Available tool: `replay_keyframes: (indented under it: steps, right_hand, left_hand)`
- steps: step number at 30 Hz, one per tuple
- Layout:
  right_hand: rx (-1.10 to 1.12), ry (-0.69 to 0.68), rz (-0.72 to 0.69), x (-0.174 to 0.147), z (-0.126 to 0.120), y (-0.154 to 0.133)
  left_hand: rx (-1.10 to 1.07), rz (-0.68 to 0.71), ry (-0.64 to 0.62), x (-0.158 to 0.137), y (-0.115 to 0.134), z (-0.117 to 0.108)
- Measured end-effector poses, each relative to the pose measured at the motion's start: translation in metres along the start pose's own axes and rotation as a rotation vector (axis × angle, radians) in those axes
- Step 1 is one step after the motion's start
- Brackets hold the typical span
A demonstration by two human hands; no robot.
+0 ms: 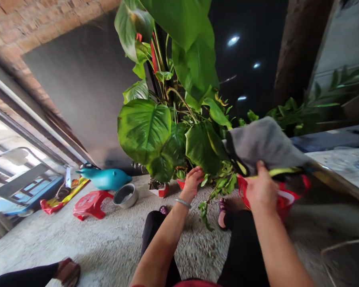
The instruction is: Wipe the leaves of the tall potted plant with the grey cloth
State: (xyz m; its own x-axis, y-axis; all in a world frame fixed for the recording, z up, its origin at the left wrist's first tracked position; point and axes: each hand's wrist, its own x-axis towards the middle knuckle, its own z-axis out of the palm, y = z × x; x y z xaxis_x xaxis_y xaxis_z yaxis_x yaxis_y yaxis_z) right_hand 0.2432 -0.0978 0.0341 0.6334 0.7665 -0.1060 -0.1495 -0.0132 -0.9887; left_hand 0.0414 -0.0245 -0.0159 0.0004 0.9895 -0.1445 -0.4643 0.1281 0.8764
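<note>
**A:** Left to right, then: our left hand (193, 180) is cupped under the plant (167, 119), fingers curled around the base of a big leaf (202, 147), so that grip is closed on the leaf. Our right hand (261, 187) has the grey cloth (263, 145) clenched and lifted just beside that leaf, over the red bucket (283, 201).

**B:** Agreed. To wipe well, we'd say keep the left palm flat behind the leaf as backing and stroke the cloth from stem to tip, gently, so nothing tears. That's just our call.

**A:** What can't we see? The pot is mostly buried behind leaves, only red bits show near the floor (107, 239). We can't tell whether the cloth is wet, or what's in the bucket.

**B:** The cloth also hides the right fingertips, and there's a yellow strip under it we can't identify. Someone else's foot (67, 271) is cut off at the bottom left.
</note>
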Motion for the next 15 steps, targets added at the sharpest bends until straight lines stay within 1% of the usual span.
replay_keyframes:
  steps: [2, 3, 4, 5, 7, 10, 12, 13, 15]
  right_hand:
    - [0.116, -0.070, 0.123, -0.012, 0.033, 0.004]
    - [0.168, -0.121, 0.197, -0.023, 0.044, 0.012]
    - [0.206, -0.172, 0.276, -0.037, 0.050, 0.024]
    - [0.223, -0.214, 0.355, -0.051, 0.049, 0.039]
    - [0.200, -0.239, 0.483, -0.077, 0.034, 0.073]
    - [0.131, -0.175, 0.603, -0.097, -0.007, 0.115]
    - [0.095, -0.120, 0.611, -0.099, -0.028, 0.127]
    - [0.088, -0.102, 0.610, -0.099, -0.035, 0.129]
    - [0.082, -0.090, 0.602, -0.096, -0.041, 0.128]
  left_hand:
    - [0.002, 0.009, -0.021, 0.000, 0.005, 0.001]
    - [0.010, 0.017, -0.020, -0.001, 0.008, 0.000]
    - [0.021, 0.021, -0.013, -0.001, 0.011, -0.003]
    - [0.031, 0.022, -0.001, -0.003, 0.013, -0.006]
    - [0.040, 0.008, 0.018, -0.007, 0.014, -0.018]
    - [0.023, -0.037, 0.043, -0.016, 0.007, -0.043]
    - [0.005, -0.073, 0.091, -0.022, -0.004, -0.059]
    - [-0.002, -0.095, 0.123, -0.024, -0.011, -0.066]
    - [0.004, -0.143, 0.176, -0.029, -0.027, -0.078]
